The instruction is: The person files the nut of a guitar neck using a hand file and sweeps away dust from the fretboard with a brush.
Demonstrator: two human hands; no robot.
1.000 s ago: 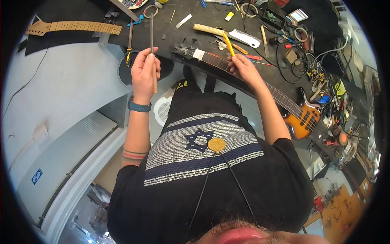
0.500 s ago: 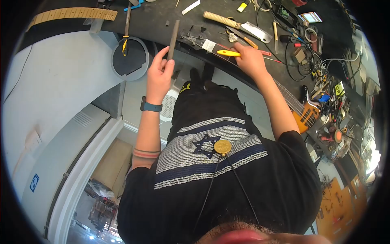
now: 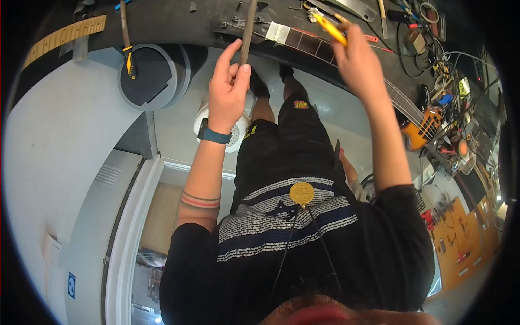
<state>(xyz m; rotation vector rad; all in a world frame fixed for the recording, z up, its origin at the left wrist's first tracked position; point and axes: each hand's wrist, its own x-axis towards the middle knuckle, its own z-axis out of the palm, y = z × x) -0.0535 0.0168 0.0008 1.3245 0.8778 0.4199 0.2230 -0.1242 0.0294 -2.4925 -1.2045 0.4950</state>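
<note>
Between the thumb and fingers of my left hand [image 3: 228, 89] is a long, narrow grey-brown file [image 3: 248, 32], held nearly upright over the bench's front edge. My right hand [image 3: 358, 62] is closed on a yellow marker-like tool [image 3: 331, 30] that points up and to the left. Below and beside that hand lies a bass guitar, its fretboard [image 3: 309, 44] running along the bench edge and its sunburst body [image 3: 422, 129] at the right. A white piece [image 3: 277, 33] sits across the neck near the headstock, just right of the file.
A loose wooden neck [image 3: 65, 39] lies at the far left, with a yellow-handled screwdriver [image 3: 129, 62] over a round bin [image 3: 146, 81]. A red-handled tool [image 3: 370, 38], cables [image 3: 403, 59] and clutter are on the right. A pegboard [image 3: 460, 238] is at lower right.
The view has shifted, with the bench higher in the frame. My left hand has brought the file near the headstock. The yellow tool has swung from flat to pointing up-left in my right hand.
</note>
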